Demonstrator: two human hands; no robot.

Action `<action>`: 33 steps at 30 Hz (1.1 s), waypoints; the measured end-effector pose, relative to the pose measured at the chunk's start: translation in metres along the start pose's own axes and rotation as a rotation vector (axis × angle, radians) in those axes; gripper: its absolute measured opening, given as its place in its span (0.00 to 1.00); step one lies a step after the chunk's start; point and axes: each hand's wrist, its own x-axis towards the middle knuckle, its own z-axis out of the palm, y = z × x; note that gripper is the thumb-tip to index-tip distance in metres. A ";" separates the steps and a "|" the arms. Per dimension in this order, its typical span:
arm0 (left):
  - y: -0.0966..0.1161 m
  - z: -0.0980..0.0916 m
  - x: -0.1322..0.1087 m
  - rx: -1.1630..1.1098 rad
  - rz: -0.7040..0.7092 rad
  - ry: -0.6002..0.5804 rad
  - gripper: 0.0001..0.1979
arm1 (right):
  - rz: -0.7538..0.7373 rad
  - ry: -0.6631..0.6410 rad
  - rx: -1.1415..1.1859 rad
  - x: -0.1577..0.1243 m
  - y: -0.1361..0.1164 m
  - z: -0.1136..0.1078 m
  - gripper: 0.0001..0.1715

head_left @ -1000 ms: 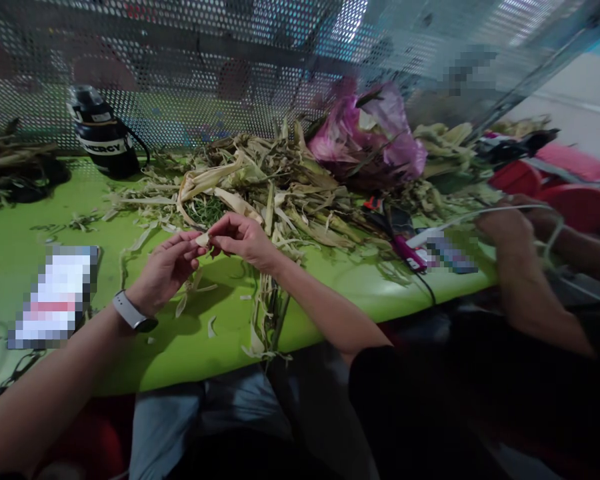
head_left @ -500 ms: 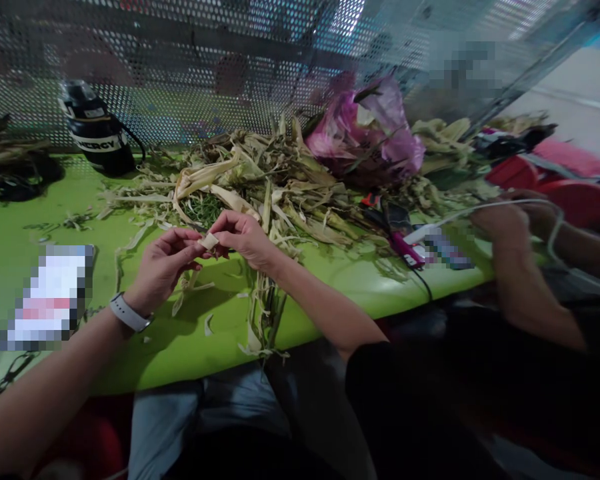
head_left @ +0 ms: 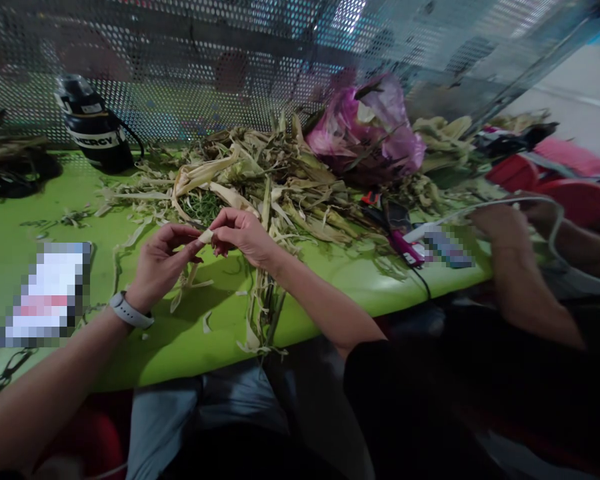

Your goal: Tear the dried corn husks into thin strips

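Observation:
Between my hands is a small pale strip of dried husk (head_left: 207, 237), folded or rolled. My left hand (head_left: 166, 259), with a white watch band on the wrist, pinches one end between thumb and fingers. The thumb and fingertips of my right hand (head_left: 244, 237) close on the other end. Just behind them lies a heap of dry corn husks (head_left: 310, 193), with thin green strands (head_left: 203, 208) at its near left side. Long husk strips (head_left: 260, 313) run down to the table's front edge below my right wrist.
On the green table (head_left: 170, 360) stand a black bottle (head_left: 97, 137) and a pink plastic bag (head_left: 375, 133). A phone (head_left: 45, 293) lies at left. To the right are a magenta corded tool (head_left: 407, 249), another phone (head_left: 449, 248) and another person's hands (head_left: 500, 223). A perforated metal panel (head_left: 180, 80) rises behind.
The husk strip has turned and looks narrower between my fingertips. My hands stay close together in nearly the same place. The view has shifted slightly.

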 end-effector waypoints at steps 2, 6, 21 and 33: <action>-0.001 -0.001 0.000 0.021 0.022 0.008 0.18 | 0.010 -0.006 0.004 -0.001 -0.001 0.000 0.09; -0.004 -0.003 0.001 0.047 0.028 0.003 0.18 | 0.011 -0.025 0.002 -0.002 -0.002 0.001 0.11; 0.001 -0.003 0.000 -0.248 -0.250 0.036 0.17 | -0.103 -0.034 -0.228 0.002 0.007 0.000 0.10; 0.000 -0.002 -0.001 -0.243 -0.271 0.013 0.15 | 0.038 0.024 -0.005 0.004 0.008 0.003 0.10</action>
